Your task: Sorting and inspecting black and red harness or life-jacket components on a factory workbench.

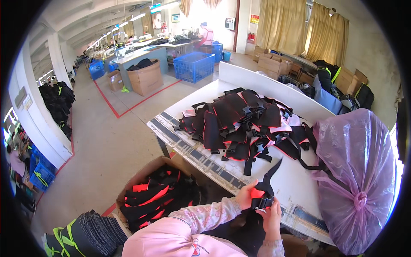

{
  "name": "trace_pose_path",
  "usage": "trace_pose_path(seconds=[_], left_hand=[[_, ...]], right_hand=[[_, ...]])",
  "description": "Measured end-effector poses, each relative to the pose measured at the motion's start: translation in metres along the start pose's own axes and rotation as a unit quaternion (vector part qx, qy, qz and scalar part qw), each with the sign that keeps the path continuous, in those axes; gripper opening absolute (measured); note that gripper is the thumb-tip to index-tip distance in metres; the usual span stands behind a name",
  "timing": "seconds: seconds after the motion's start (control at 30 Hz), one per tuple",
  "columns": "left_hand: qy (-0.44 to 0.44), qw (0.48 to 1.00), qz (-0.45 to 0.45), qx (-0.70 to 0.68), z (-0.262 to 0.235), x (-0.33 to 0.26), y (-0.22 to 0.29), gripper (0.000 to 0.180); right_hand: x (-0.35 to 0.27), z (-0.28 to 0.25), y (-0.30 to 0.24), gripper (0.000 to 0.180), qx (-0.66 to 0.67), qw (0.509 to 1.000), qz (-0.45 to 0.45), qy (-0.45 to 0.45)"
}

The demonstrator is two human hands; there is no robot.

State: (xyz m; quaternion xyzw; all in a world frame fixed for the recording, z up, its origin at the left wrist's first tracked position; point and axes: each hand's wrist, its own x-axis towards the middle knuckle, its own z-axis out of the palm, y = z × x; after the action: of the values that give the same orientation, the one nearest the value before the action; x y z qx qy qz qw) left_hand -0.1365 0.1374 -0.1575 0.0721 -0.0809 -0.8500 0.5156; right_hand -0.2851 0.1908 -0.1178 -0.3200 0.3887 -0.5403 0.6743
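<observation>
Over the table's front edge, I hold a black padded strap with red lining (258,193) between both hands. My left hand (245,196) is closed around its red and black side. On the other side, the fingers of my right hand (271,217) are closed at the black plastic buckle (263,201). A loose end of black webbing (271,172) sticks up from the piece toward the table. Farther back, a heap of similar black and red straps with buckles (227,113) lies on the white table (287,176).
A cardboard box (123,188) of black and red pieces stands below the table at left, beside stacked black pieces (99,231). A tied purple plastic bag (355,171) bulges at the table's right end. A white board (265,85) edges the far side. Blue crates (194,67) stand beyond.
</observation>
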Motion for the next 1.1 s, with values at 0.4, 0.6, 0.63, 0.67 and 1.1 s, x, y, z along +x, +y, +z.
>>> trace_pose_path(seconds=[0.4,0.6,0.63,0.67,1.1], left_hand=[[-0.006,0.997,-0.003,0.080,-0.014,-0.002,-0.013,0.051],[-0.030,0.993,-0.012,0.113,-0.011,-0.013,-0.012,0.042],[-0.042,0.990,-0.014,0.131,-0.011,-0.015,-0.015,0.040],[-0.038,0.989,-0.024,0.141,-0.010,-0.016,-0.016,0.040],[-0.146,0.985,-0.026,0.092,0.033,-0.014,-0.027,0.050]], right_hand=[[0.007,-0.036,0.023,0.030,0.019,0.998,-0.055,0.024],[0.008,-0.041,0.017,0.025,0.078,0.994,-0.057,0.054],[0.007,-0.043,0.015,0.023,0.113,0.991,-0.060,0.044],[0.006,-0.040,0.013,0.023,0.123,0.989,-0.068,0.040],[0.002,-0.026,-0.008,0.036,0.212,0.963,-0.145,-0.077]])
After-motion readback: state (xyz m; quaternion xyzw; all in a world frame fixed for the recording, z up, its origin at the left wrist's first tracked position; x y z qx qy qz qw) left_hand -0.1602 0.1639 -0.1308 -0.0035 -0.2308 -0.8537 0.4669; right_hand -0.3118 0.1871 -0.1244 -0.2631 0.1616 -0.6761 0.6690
